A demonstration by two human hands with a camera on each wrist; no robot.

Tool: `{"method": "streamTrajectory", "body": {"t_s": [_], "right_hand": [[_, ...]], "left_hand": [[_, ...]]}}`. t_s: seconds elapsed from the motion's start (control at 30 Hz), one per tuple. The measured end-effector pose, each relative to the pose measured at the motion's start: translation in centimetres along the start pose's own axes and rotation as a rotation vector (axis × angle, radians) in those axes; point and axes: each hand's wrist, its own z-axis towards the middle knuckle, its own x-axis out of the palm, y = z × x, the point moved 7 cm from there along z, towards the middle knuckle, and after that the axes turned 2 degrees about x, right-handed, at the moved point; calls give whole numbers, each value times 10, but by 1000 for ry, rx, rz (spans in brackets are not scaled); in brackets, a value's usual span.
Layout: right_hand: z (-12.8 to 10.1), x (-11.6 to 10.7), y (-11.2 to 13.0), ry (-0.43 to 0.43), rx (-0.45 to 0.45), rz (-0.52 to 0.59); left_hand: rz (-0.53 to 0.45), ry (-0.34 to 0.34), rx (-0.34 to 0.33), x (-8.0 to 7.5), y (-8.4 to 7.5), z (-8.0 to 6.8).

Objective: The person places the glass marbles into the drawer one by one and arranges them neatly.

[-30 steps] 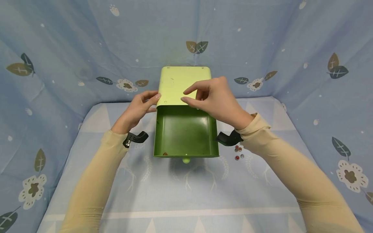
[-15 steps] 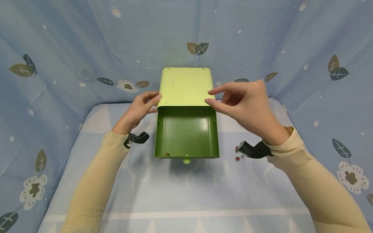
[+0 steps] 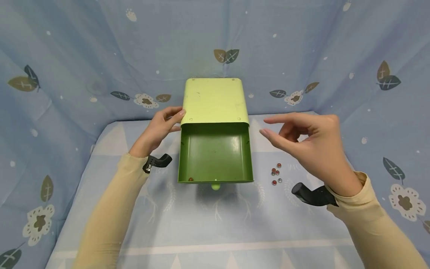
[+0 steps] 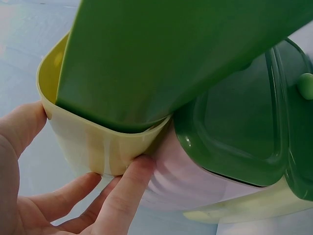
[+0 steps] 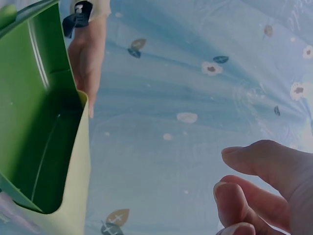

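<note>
A light green case [image 3: 215, 99] stands at the back of the table with its dark green drawer [image 3: 215, 153] pulled out toward me. My left hand [image 3: 174, 119] pinches the case's front left corner; the left wrist view shows the thumb and fingers [image 4: 122, 191] on either side of the case's rim [image 4: 98, 142]. My right hand [image 3: 268, 127] hovers to the right of the drawer, fingers loosely spread, holding nothing. A small red bead [image 3: 190, 179] lies in the drawer's front left corner. Several small beads [image 3: 276, 173] lie on the cloth right of the drawer.
Blue patterned cloth covers the table [image 3: 215, 224] and rises as walls on three sides. The drawer's pale knob [image 3: 215, 185] points toward me. Black wrist mounts [image 3: 312, 196] sit under both forearms.
My right hand has moved from above the case's front edge out to the right and toward me, away from the drawer. The left hand and the drawer have stayed put.
</note>
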Motion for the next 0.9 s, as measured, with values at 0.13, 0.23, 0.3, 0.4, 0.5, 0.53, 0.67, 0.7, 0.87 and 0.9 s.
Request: {"method": "streamTrajectory", "body": {"t_s": [0.13, 0.23, 0.3, 0.4, 0.5, 0.53, 0.67, 0.7, 0.87, 0.9], "right_hand": [[-12, -4, -7, -13, 41, 8], [-21, -6, -14, -21, 72, 20], [-27, -8, -19, -31, 89, 24], [-36, -9, -26, -41, 120, 30], [-44, -9, -33, -43, 154, 28], [-47, -8, -36, -42, 165, 29], [-55, -8, -44, -45, 194, 38], [-57, -8, -46, -48, 198, 40], [-65, -10, -55, -64, 235, 43], [-66, -11, -58, -66, 245, 42]], "left_hand": [[2, -5, 7, 0, 1, 0], [-1, -11, 12, -1, 1, 0], [-4, -13, 13, 0, 0, 0], [-13, -12, 12, 0, 0, 0], [-10, -12, 10, 0, 1, 0], [-9, -13, 10, 0, 1, -1], [-4, -10, 8, 0, 2, -1], [-3, -9, 8, 0, 2, -1], [-4, -8, 12, 0, 1, -1], [-5, -8, 13, 0, 0, -1]]}}
